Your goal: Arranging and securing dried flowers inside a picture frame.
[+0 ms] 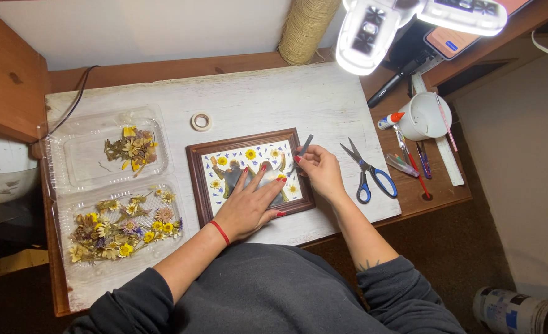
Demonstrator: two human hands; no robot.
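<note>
My left hand (249, 207) lies flat, fingers spread, on the picture frame (249, 174) at the counter's (298, 99) centre, probably to steady it. My right hand (319, 172), at the frame's 3 o'clock edge, pinches a thin grey tool (305, 146). The frame is dark brown wood around pressed yellow flowers on white. Scissors (368, 173) lie further toward 3 o'clock.

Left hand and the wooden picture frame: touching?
Touching. The head view shows the left hand lying flat, fingers spread, on the pressed-flower picture inside the wooden picture frame, with its heel over the lower frame edge.
</note>
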